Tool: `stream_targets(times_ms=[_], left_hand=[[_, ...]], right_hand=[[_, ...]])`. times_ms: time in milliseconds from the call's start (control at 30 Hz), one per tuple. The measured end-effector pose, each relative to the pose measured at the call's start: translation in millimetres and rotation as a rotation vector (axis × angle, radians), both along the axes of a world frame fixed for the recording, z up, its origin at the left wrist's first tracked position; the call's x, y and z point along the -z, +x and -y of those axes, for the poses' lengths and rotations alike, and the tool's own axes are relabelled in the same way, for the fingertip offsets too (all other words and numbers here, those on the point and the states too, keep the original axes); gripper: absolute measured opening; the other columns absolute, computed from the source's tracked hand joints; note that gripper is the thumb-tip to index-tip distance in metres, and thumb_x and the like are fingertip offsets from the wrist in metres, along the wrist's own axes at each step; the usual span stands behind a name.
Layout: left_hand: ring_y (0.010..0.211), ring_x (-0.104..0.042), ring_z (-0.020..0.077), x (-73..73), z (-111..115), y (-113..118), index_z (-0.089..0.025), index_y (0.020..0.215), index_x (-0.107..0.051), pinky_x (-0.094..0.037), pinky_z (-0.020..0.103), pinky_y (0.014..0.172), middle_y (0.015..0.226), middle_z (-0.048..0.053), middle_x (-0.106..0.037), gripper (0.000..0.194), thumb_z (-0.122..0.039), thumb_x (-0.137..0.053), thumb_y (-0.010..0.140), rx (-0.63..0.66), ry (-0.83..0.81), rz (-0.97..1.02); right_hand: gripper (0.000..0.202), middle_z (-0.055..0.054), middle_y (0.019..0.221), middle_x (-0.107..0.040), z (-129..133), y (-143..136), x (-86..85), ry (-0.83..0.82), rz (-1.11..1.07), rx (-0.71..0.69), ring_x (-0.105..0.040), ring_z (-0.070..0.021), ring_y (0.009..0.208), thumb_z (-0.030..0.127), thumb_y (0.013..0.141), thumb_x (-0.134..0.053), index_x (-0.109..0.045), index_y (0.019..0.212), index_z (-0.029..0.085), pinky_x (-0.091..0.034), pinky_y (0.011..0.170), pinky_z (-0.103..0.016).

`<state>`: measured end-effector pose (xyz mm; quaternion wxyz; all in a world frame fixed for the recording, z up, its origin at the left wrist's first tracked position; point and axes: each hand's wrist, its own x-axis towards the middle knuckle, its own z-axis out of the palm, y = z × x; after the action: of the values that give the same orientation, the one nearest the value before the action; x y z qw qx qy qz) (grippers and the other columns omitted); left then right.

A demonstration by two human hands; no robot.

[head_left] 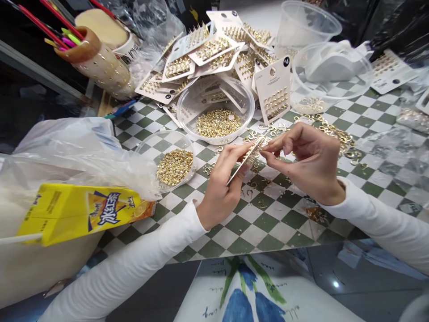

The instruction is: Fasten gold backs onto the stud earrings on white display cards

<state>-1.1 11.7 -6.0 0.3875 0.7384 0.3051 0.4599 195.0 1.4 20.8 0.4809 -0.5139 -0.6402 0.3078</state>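
Observation:
My left hand (223, 183) grips a white earring card (246, 162), held tilted and nearly edge-on above the table. Rows of small gold pieces stand out from the card's right face. Close against that face, my right hand (306, 158) has thumb and forefinger pinched; whatever is between the fingertips is too small to make out. Loose gold hook-shaped pieces (342, 136) are scattered under and beyond both hands. Beyond my left hand stands a clear round tub (250, 114) of tiny gold earring parts, and left of it lies a shallow clear dish (150, 145) of similar parts.
Filled earring cards (214, 56) are heaped at the back. Clear plastic tubs (335, 94) stand back right. A yellow drink carton (73, 214) with a straw and a plastic bag (83, 152) are at left, below a pen holder (97, 67). The checkered table (261, 232) ends near my body.

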Motion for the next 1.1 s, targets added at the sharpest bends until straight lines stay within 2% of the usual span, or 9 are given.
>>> stream_targets(times_ms=[233,400,600,667,700,767,867,967,1100], left_hand=[[0.125,-0.060,0.0218,-1.2,0.0,0.1,-0.024,0.138,-0.061,-0.054,0.043,0.109,0.128,0.011,-0.065,0.039,-0.014,-0.049,0.103,0.000,0.026,-0.027],[0.125,-0.060,0.0221,-1.2,1.5,-1.3,-0.024,0.139,-0.058,-0.053,0.043,0.108,0.128,0.011,-0.063,0.042,-0.010,-0.047,0.101,-0.009,0.062,-0.071],[0.125,-0.059,0.0220,0.4,1.2,-2.0,-0.022,0.142,-0.057,-0.052,0.041,0.108,0.127,0.011,-0.062,0.046,-0.008,-0.050,0.099,0.015,0.067,-0.085],[0.124,-0.061,0.0221,1.9,0.7,-1.4,-0.023,0.137,-0.062,-0.052,0.040,0.109,0.127,0.010,-0.064,0.040,-0.013,-0.055,0.099,0.030,-0.027,-0.003],[0.124,-0.062,0.0229,2.5,0.7,-1.0,-0.024,0.134,-0.065,-0.052,0.041,0.110,0.127,0.009,-0.066,0.036,-0.018,-0.057,0.099,0.029,-0.133,0.062],[0.124,-0.065,0.0255,3.1,1.0,0.5,-0.026,0.130,-0.068,-0.051,0.045,0.112,0.128,0.007,-0.070,0.033,-0.028,-0.064,0.098,0.002,-0.435,0.230],[0.123,-0.068,0.0294,1.0,1.4,3.2,-0.025,0.135,-0.065,-0.052,0.049,0.112,0.126,0.009,-0.075,0.046,-0.034,-0.073,0.092,0.010,-0.818,0.468],[0.122,-0.070,0.0299,-2.4,0.5,4.8,-0.027,0.142,-0.060,-0.054,0.049,0.110,0.123,0.009,-0.077,0.057,-0.030,-0.077,0.088,0.098,-0.925,0.569],[0.119,-0.072,0.0296,-4.4,-0.7,4.0,-0.027,0.145,-0.057,-0.055,0.048,0.109,0.123,0.009,-0.077,0.060,-0.026,-0.076,0.088,0.115,-0.959,0.585]], right_hand=[[0.030,-0.004,0.092,-0.071,1.0,-0.8,1.8,-0.013,-0.040,0.005,-0.075,-0.0253,0.096,0.025,0.088,-0.077,-0.050,0.077,0.028,-0.067,0.083,-0.046],[0.032,-0.004,0.094,-0.073,1.4,-0.5,0.7,-0.057,-0.016,0.029,-0.076,-0.0268,0.098,0.031,0.088,-0.078,-0.049,0.075,0.028,-0.067,0.085,-0.048],[0.029,-0.002,0.084,-0.069,1.3,-3.4,1.6,-0.003,-0.108,0.000,-0.074,-0.0211,0.085,0.017,0.086,-0.078,-0.051,0.076,0.026,-0.066,0.079,-0.042],[0.025,-0.002,0.087,-0.068,-0.2,-3.8,3.5,0.014,-0.110,-0.004,-0.074,-0.0211,0.088,0.018,0.087,-0.078,-0.055,0.083,0.026,-0.066,0.079,-0.041],[0.022,-0.001,0.090,-0.068,-1.5,-3.1,4.5,0.046,-0.106,-0.011,-0.074,-0.0213,0.090,0.019,0.087,-0.078,-0.058,0.087,0.027,-0.066,0.079,-0.041],[0.021,-0.001,0.095,-0.068,-5.4,0.4,5.9,0.145,-0.079,-0.044,-0.073,-0.0216,0.090,0.019,0.087,-0.079,-0.063,0.096,0.030,-0.066,0.075,-0.041],[0.027,-0.001,0.096,-0.071,-12.7,9.3,5.9,0.305,0.019,-0.110,-0.070,-0.0213,0.085,0.014,0.085,-0.080,-0.072,0.103,0.032,-0.062,0.070,-0.040],[0.027,-0.001,0.096,-0.072,-17.8,16.5,4.5,0.380,0.153,-0.127,-0.068,-0.0195,0.082,0.012,0.084,-0.081,-0.077,0.102,0.031,-0.060,0.071,-0.039],[0.018,-0.002,0.094,-0.072,-18.8,18.6,2.8,0.383,0.217,-0.177,-0.069,-0.0172,0.082,0.013,0.088,-0.077,-0.079,0.099,0.028,-0.059,0.072,-0.035]])
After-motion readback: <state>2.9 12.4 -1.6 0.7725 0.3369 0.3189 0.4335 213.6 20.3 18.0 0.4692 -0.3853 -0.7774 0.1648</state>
